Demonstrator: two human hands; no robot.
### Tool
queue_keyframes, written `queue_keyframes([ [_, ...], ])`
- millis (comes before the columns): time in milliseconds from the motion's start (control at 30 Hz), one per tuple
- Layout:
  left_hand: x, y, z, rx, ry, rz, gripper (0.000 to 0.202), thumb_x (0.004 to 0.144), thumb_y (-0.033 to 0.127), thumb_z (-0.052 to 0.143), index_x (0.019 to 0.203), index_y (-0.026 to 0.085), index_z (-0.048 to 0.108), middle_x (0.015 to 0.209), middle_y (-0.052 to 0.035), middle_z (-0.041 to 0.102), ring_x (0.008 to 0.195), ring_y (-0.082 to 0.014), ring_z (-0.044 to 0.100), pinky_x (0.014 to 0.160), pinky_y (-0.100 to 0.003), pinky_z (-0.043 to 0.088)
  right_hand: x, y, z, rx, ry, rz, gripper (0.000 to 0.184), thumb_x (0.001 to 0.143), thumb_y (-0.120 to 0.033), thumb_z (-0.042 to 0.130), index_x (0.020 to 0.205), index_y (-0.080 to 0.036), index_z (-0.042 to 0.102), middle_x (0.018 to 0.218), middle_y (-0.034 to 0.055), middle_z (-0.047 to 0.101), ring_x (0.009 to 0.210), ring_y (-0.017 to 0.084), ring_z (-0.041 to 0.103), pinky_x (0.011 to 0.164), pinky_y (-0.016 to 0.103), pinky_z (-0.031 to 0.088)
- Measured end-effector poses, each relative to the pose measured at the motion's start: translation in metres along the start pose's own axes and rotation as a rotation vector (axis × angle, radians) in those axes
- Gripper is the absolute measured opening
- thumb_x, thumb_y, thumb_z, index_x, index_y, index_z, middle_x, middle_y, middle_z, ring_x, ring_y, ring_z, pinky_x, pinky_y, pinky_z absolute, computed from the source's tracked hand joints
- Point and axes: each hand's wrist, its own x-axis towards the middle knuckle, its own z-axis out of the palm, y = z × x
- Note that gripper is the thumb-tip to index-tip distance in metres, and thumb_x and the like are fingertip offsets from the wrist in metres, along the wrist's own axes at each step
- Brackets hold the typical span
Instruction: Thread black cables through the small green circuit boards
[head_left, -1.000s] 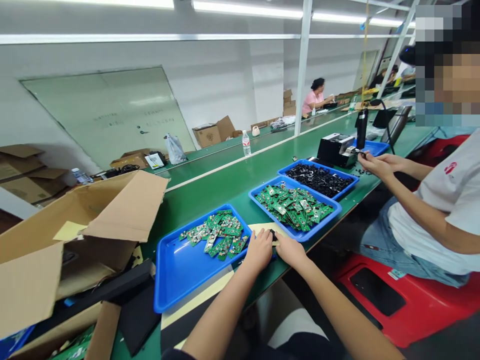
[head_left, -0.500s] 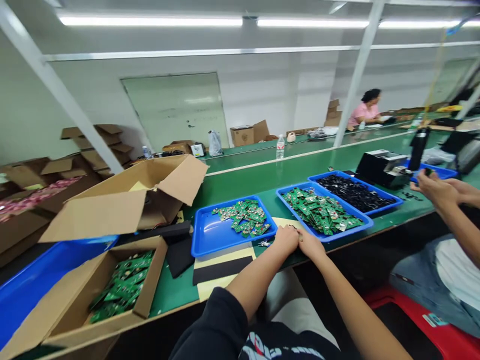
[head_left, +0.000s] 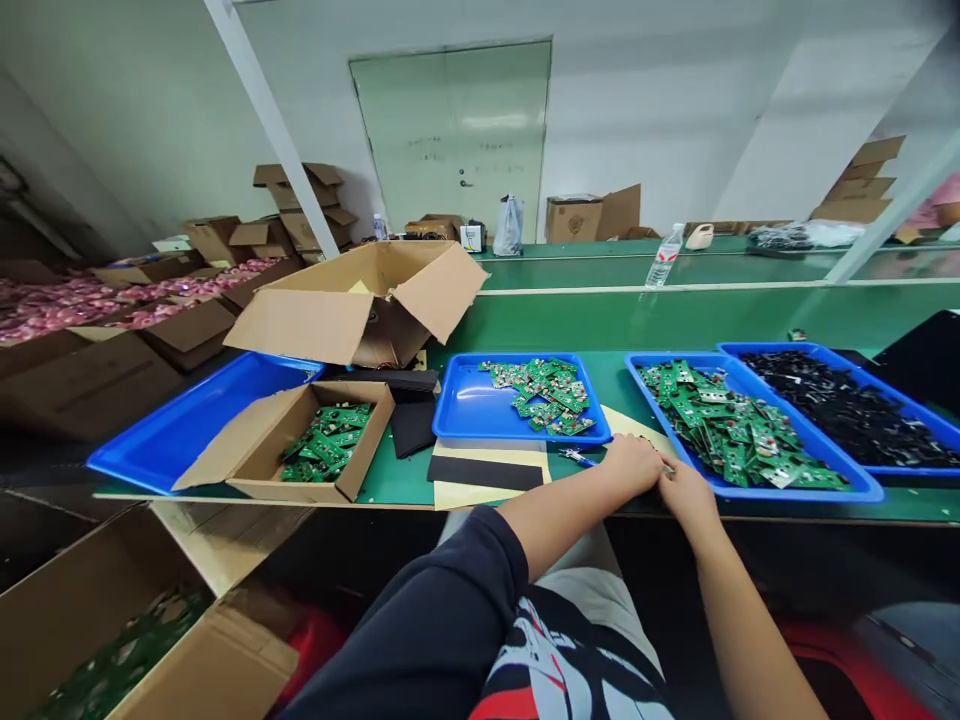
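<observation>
My left hand (head_left: 632, 465) and my right hand (head_left: 685, 490) meet at the front edge of the bench, fingers curled together. Whatever they pinch is hidden by the fingers. Just left of them lies a small metal tool with a blue handle (head_left: 577, 457), perhaps cutters or pliers. Beyond my left hand is a blue tray (head_left: 469, 410) partly covered with green circuit boards (head_left: 551, 393). Close to my right hand stands another blue tray (head_left: 870, 490), heaped with circuit boards (head_left: 739, 425). A yellow sheet (head_left: 626, 425) shows under and behind my hands.
At right, a blue tray holds small black parts (head_left: 847, 405). Leftward are an open carton of circuit boards (head_left: 367, 460), a large open cardboard box (head_left: 300, 325) and a blue tray (head_left: 187, 420). Below the bench, another carton (head_left: 225, 660) contains boards. A water bottle (head_left: 665, 257) stands behind.
The view has swung left and down, so the neighbouring person's hands are out of frame and the lower carton shows. My hands stay together at the bench edge.
</observation>
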Motion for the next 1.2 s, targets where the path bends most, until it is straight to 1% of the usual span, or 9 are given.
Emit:
queue_keyframes([
  [133, 0.003, 0.003, 0.000, -0.013, 0.005, -0.014, 0.034, 0.092, 0.033, 0.059, 0.122, 0.015, 0.057, 0.121, -0.0102, 0.060, 0.103, -0.0224, 0.062, 0.086, -0.043, 0.055, 0.000, 0.006, 0.000, 0.010, 0.008, -0.004, 0.031, 0.094, -0.033, 0.058, 0.120, -0.017, 0.059, 0.119, 0.0081, 0.062, 0.098, 0.020, 0.063, 0.082, 0.039, 0.055],
  [300, 0.004, -0.001, 0.004, -0.035, 0.029, -0.003, 0.034, 0.092, 0.033, 0.059, 0.121, 0.015, 0.057, 0.121, -0.0099, 0.060, 0.103, -0.0224, 0.062, 0.086, -0.043, 0.055, -0.003, 0.011, 0.002, 0.023, 0.041, 0.013, 0.031, 0.094, -0.033, 0.058, 0.119, -0.016, 0.059, 0.114, 0.0074, 0.064, 0.093, 0.019, 0.065, 0.079, 0.038, 0.056],
  [433, 0.003, -0.003, 0.004, -0.044, 0.044, -0.004, 0.034, 0.092, 0.033, 0.059, 0.121, 0.015, 0.057, 0.121, -0.0102, 0.060, 0.103, -0.0225, 0.062, 0.086, -0.043, 0.055, -0.009, 0.009, 0.003, 0.028, 0.089, 0.037, 0.028, 0.095, -0.034, 0.056, 0.116, -0.016, 0.060, 0.109, 0.0066, 0.065, 0.089, 0.017, 0.065, 0.078, 0.037, 0.056],
  [600, 0.004, -0.002, 0.000, -0.032, 0.045, -0.027, 0.033, 0.092, 0.033, 0.059, 0.120, 0.015, 0.057, 0.120, -0.0102, 0.061, 0.102, -0.0222, 0.063, 0.086, -0.043, 0.055, -0.020, 0.004, 0.004, 0.074, 0.177, 0.052, 0.028, 0.096, -0.037, 0.054, 0.110, -0.016, 0.063, 0.100, 0.0060, 0.068, 0.086, 0.017, 0.065, 0.082, 0.038, 0.053],
  [700, 0.005, 0.000, -0.002, -0.025, 0.054, -0.038, 0.034, 0.092, 0.033, 0.059, 0.121, 0.015, 0.057, 0.121, -0.0104, 0.060, 0.103, -0.0226, 0.062, 0.086, -0.043, 0.055, -0.029, 0.006, 0.004, 0.144, 0.238, 0.056, 0.034, 0.095, -0.036, 0.047, 0.106, -0.012, 0.068, 0.086, 0.0095, 0.072, 0.078, 0.020, 0.067, 0.079, 0.034, 0.051],
  [833, 0.005, -0.002, -0.002, -0.043, 0.062, -0.029, 0.034, 0.092, 0.033, 0.059, 0.122, 0.015, 0.057, 0.123, -0.0106, 0.060, 0.105, -0.0232, 0.062, 0.088, -0.044, 0.054, -0.037, 0.011, 0.005, 0.247, 0.276, 0.031, 0.046, 0.090, -0.035, 0.040, 0.110, -0.005, 0.068, 0.071, 0.0113, 0.070, 0.064, 0.022, 0.066, 0.067, 0.030, 0.050],
  [933, 0.005, -0.006, -0.005, -0.081, 0.047, -0.013, 0.033, 0.092, 0.033, 0.059, 0.121, 0.015, 0.057, 0.122, -0.0101, 0.060, 0.105, -0.0229, 0.062, 0.087, -0.044, 0.054, -0.037, 0.012, 0.006, 0.287, 0.305, 0.006, 0.049, 0.085, -0.039, 0.042, 0.108, -0.005, 0.069, 0.069, 0.0112, 0.069, 0.062, 0.022, 0.064, 0.066, 0.030, 0.050],
  [1133, 0.015, -0.008, -0.022, -0.155, 0.016, -0.014, 0.032, 0.092, 0.032, 0.059, 0.119, 0.015, 0.058, 0.120, -0.0097, 0.061, 0.103, -0.0221, 0.063, 0.086, -0.043, 0.055, -0.035, 0.018, 0.009, 0.312, 0.376, -0.021, 0.056, 0.079, -0.053, 0.046, 0.097, -0.007, 0.073, 0.064, 0.0116, 0.068, 0.061, 0.025, 0.063, 0.062, 0.034, 0.048],
  [1200, 0.018, -0.008, -0.025, -0.172, 0.009, -0.020, 0.032, 0.092, 0.032, 0.059, 0.119, 0.015, 0.058, 0.120, -0.0097, 0.061, 0.103, -0.0223, 0.062, 0.086, -0.043, 0.055, -0.036, 0.021, 0.009, 0.322, 0.382, -0.034, 0.056, 0.077, -0.055, 0.047, 0.094, -0.008, 0.073, 0.062, 0.0111, 0.068, 0.061, 0.026, 0.063, 0.060, 0.034, 0.047],
])
